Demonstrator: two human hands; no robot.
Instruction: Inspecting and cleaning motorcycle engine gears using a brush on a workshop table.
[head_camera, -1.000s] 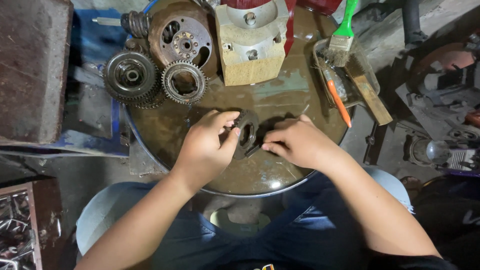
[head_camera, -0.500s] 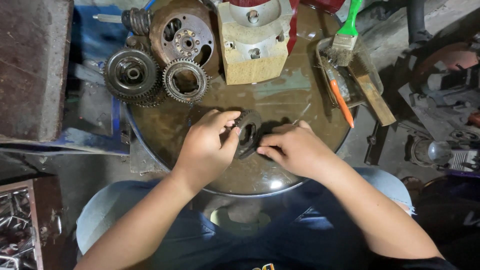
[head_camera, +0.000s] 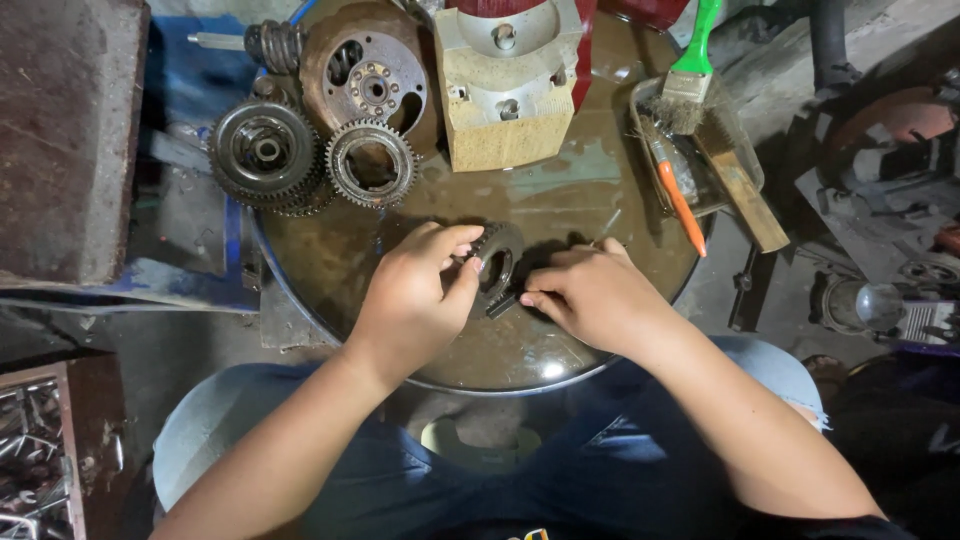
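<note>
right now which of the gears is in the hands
The small dark gear at the drum top's middle, pinched by the left hand and right hand. The other gears lie untouched at the far-left edge.

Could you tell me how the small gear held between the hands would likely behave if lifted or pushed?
The gear looks like solid metal, so probably stiff and heavy for its size. The tabletop looks oily, so it may be slippery. Round and toothed, it could roll on edge.
</note>
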